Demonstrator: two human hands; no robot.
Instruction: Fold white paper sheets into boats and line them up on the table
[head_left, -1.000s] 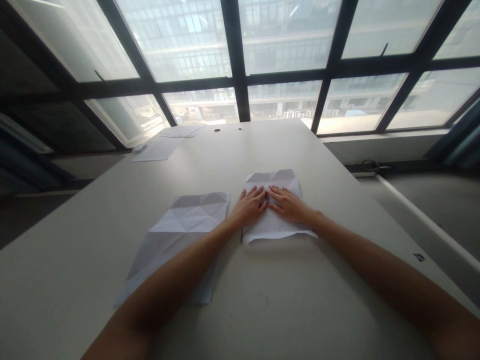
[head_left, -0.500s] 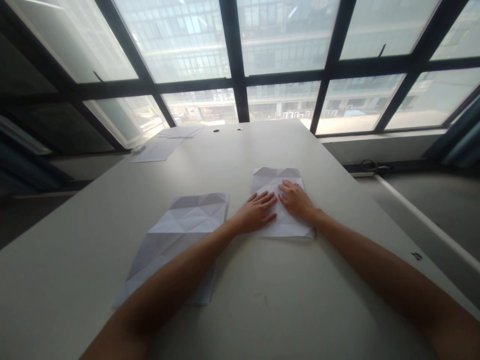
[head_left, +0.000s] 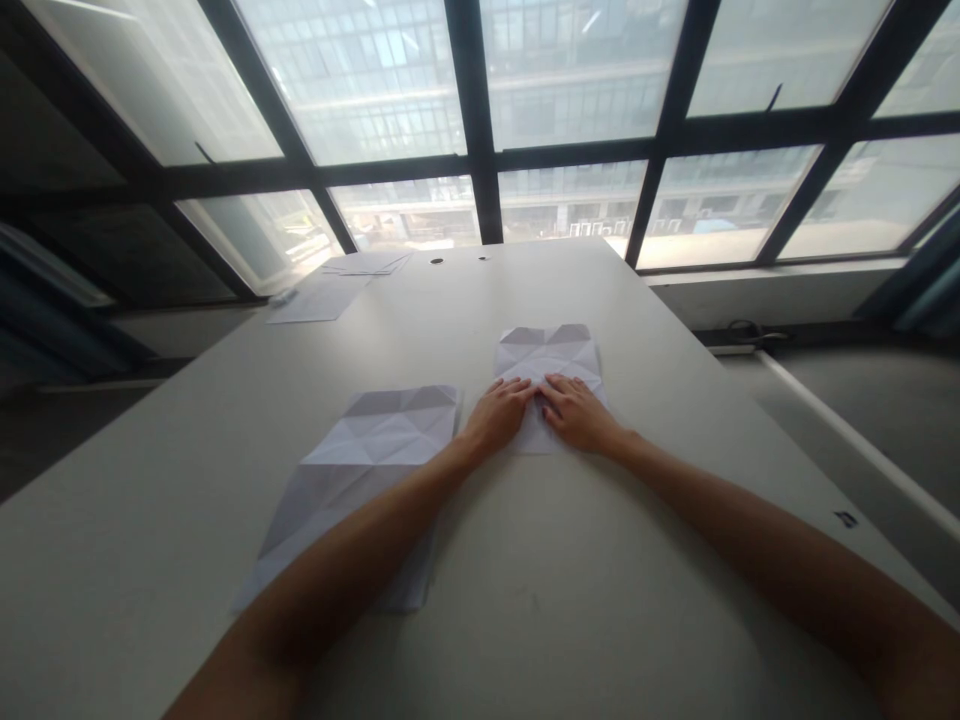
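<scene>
A white sheet of paper with crossing creases [head_left: 546, 348] lies on the table, right of the middle. On its left side my left hand [head_left: 501, 412] rests flat, fingers stretched out and pointing away from me. My right hand [head_left: 576, 410] lies on the sheet's right side, fingertips close to those of my left. Both palms hide much of the lower half of this paper. Nearer and to the left is a larger creased white paper [head_left: 367, 440], partly covered by my left forearm.
More white sheets [head_left: 319, 300] lie at the far left of the white table [head_left: 525, 590]. A small dark mark [head_left: 846, 519] shows near the right edge. Beyond the far edge stand tall windows [head_left: 570, 75]; a cable [head_left: 750, 330] sits by the wall at right.
Both hands have slid nearer to me over the paper, uncovering creases in its upper part. The paper's near edge appears a little farther away. The larger creased paper stays put.
</scene>
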